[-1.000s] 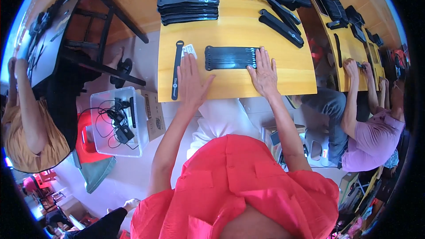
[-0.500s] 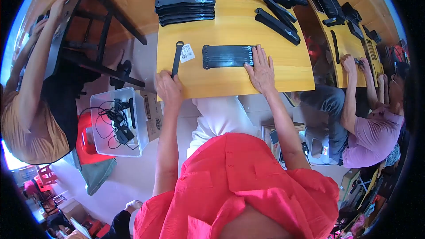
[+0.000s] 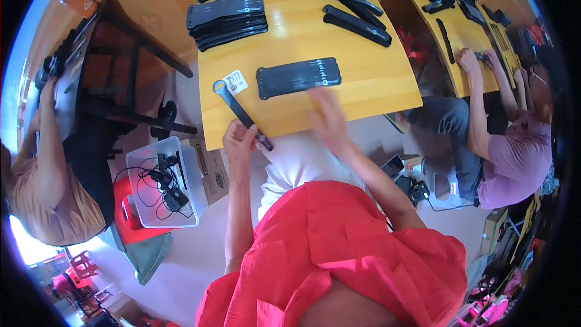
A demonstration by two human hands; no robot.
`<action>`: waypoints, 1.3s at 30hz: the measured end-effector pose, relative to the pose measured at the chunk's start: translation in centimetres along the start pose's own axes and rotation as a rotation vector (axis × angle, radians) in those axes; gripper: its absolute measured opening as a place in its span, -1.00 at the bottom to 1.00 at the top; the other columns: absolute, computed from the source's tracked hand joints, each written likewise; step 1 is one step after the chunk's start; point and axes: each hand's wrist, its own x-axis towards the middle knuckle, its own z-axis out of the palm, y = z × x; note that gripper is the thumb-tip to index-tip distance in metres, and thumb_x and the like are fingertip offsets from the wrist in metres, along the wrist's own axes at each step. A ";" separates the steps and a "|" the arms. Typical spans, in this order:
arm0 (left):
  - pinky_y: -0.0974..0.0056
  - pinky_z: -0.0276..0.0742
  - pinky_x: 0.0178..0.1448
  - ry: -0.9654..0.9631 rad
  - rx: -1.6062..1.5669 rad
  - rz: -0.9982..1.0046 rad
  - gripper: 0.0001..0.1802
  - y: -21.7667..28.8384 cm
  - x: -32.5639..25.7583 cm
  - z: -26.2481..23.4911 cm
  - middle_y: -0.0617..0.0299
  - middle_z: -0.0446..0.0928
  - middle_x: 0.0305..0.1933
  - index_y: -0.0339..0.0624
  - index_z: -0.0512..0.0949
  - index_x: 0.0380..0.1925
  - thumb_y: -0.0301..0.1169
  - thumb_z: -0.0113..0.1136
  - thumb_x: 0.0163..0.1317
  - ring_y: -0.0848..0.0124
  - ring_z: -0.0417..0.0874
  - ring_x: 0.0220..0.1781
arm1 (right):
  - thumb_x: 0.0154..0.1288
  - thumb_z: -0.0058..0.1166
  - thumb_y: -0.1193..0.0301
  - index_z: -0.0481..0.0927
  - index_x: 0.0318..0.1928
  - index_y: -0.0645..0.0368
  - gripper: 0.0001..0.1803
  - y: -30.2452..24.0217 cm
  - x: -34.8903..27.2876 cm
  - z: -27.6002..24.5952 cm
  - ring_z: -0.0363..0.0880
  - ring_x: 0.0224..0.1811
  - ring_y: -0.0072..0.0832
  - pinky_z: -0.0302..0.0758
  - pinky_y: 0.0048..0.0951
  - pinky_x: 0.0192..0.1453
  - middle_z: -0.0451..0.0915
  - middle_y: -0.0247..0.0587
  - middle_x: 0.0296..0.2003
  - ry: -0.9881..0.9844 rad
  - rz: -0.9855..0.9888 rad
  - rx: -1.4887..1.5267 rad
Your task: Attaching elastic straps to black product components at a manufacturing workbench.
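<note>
My left hand (image 3: 239, 139) is at the front edge of the table, its thumb and fingers closed round the lower part of a black strap (image 3: 238, 108). The strap slants up and to the left, with a ring at its far end lying near a small white printed label (image 3: 235, 82). Smeared by motion, my right hand (image 3: 328, 118) hovers by the table's front edge, its finger shape unclear. Just beyond it a flat row of black straps (image 3: 296, 79) rests on the tabletop, apart from both hands.
Stacked black straps (image 3: 227, 19) stand at the back left of the yellow table (image 3: 369, 79); more black bundles (image 3: 357, 27) lie at the back right. A clear bin (image 3: 196, 206) with cables sits on the floor at left. People work at both sides.
My left hand has drawn the strap nearer and tilted it past the table edge. My right hand has lifted off the row of straps and moved left and nearer. The whole view has shifted.
</note>
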 end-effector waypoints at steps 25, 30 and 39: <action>0.51 0.52 -0.35 0.023 -0.126 -0.085 -0.80 0.3 0.5 1.9 0.26 0.56 -0.42 -0.30 0.57 -0.19 -0.44 0.14 0.23 0.57 0.55 -0.47 | 0.23 0.11 0.40 0.61 -0.27 0.23 -0.84 3.8 0.3 -5.0 0.45 -0.66 -0.72 0.38 -0.71 -0.62 0.56 -0.36 -0.60 -0.204 0.677 0.696; 0.52 0.46 -0.39 0.007 0.027 -0.059 -0.81 0.4 2.6 2.0 0.31 0.53 -0.49 -0.33 0.59 -0.25 -0.42 0.14 0.23 0.61 0.49 -0.51 | 0.23 0.11 0.39 0.60 -0.25 0.24 -0.83 4.6 1.0 -5.5 0.48 -0.63 -0.70 0.40 -0.70 -0.61 0.58 -0.34 -0.56 -0.107 0.757 0.728; 0.55 0.31 -0.58 0.056 0.187 0.187 -0.88 -1.2 5.8 2.9 0.29 0.53 -0.53 -0.36 0.58 -0.32 -0.52 0.18 0.17 0.64 0.42 -0.61 | 0.11 0.21 0.47 0.61 -0.37 0.25 -0.89 6.3 2.7 -4.4 0.39 -0.70 -0.74 0.26 -0.69 -0.70 0.54 -0.36 -0.64 0.091 0.739 0.483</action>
